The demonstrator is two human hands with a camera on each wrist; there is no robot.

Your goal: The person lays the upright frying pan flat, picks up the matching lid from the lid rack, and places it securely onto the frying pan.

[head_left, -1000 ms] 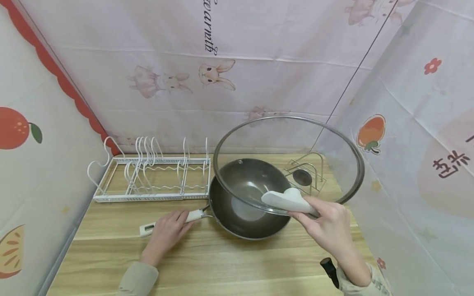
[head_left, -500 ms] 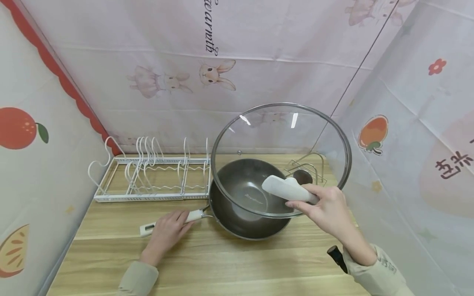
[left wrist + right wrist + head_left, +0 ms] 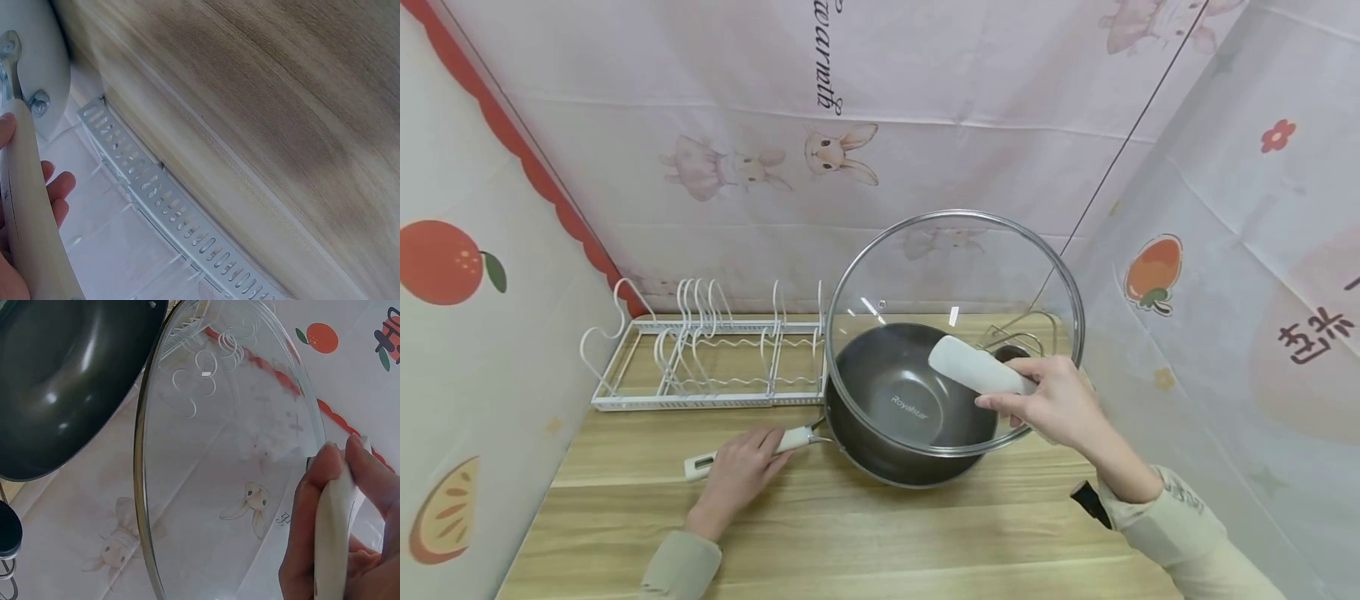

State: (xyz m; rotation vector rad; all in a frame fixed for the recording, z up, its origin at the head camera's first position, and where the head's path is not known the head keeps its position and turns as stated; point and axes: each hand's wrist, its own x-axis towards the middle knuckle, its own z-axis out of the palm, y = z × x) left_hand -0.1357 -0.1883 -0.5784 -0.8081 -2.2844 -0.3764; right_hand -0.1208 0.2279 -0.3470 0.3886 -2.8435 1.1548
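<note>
A dark frying pan (image 3: 880, 467) with deep sides stands on the wooden table, its pale handle (image 3: 795, 437) pointing left. My left hand (image 3: 741, 471) holds that handle; in the left wrist view the thumb and fingers lie around the handle (image 3: 31, 200). Above the pan, a round glass lid (image 3: 955, 258) with a metal rim is held tilted, apart from the pan as the right wrist view shows. My right hand (image 3: 1056, 404) grips the lid's white handle (image 3: 973, 367), with thumb and fingers on either side of it. Through the glass, lettering shows on the pan's bottom.
A white wire dish rack (image 3: 681, 402) stands to the left of the pan, near the back wall. Behind the lid on the right is a small metal wire stand (image 3: 1051, 329) with a dark round piece. Printed cloth walls (image 3: 625, 183) enclose the table (image 3: 850, 542).
My right hand has tipped the lid more upright and shifted it a little left, so more of its glass face shows. The left hand and the pan have stayed in place.
</note>
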